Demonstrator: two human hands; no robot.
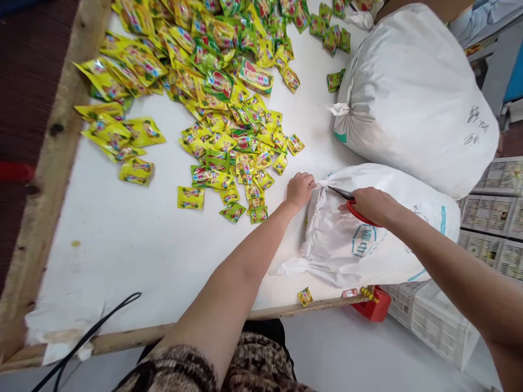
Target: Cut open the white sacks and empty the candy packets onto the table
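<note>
My left hand (300,190) pinches the gathered corner of a white woven sack (392,201) lying on its side at the table's right. In my right hand (370,206) is a pair of scissors (360,215) with red handles. The dark blades point left at the sack's corner, close to my left fingers; whether they are cutting into it I cannot tell. Blue printing shows on the sack's side. Left of my hands, many small yellow and green candy packets (245,141) lie in a loose heap on the white table (134,245).
A second full white sack (420,98), tied at its neck, stands behind the first. Wooden rails (53,130) edge the table. White plastic crates (441,321) and a red object (373,305) are at the lower right. A black cord (93,332) hangs over the near left corner.
</note>
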